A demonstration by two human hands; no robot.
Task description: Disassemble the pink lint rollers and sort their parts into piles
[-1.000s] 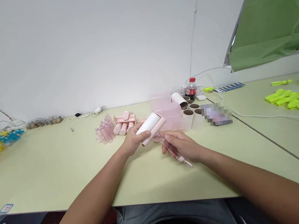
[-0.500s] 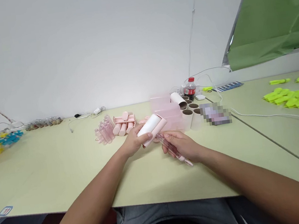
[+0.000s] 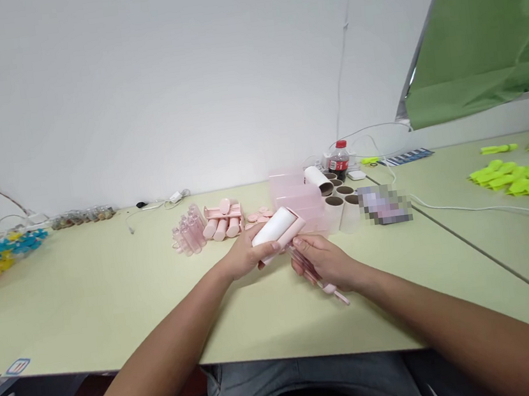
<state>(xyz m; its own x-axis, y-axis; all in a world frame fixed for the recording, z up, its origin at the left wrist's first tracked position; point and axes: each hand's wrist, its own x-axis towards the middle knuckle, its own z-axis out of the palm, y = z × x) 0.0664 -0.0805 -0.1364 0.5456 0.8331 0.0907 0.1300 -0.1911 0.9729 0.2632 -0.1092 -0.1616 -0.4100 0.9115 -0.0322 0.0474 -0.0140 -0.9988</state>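
A lint roller head (image 3: 275, 229), a white roll in a pale pink frame, is gripped by my left hand (image 3: 245, 253), thumb across its near side. It tilts up toward the right. My right hand (image 3: 323, 258) is closed around a clear pink handle (image 3: 309, 269) with a pale loop at its lower end. The handle's upper end meets the underside of the roller head; whether they are joined I cannot tell. Behind my hands lie several small pink discs (image 3: 261, 214). Left of these are pale pink roller parts (image 3: 220, 229) and clear pink handles (image 3: 189, 231).
Clear pink covers (image 3: 296, 200) lie behind my right hand. Beside them stand white paper rolls (image 3: 334, 202) and a cola bottle (image 3: 338, 160). Yellow-green pieces (image 3: 515, 177) lie right, a blurred-out package (image 3: 384, 204) nearer. Colourful bagged pieces (image 3: 5, 252) sit far left. A white cable (image 3: 478, 211) crosses the table.
Both hands, with the roller head and handle, appear slightly farther right and lower, partly because the whole view has shifted. The handle's loop end now points more downward. Both grips hold.
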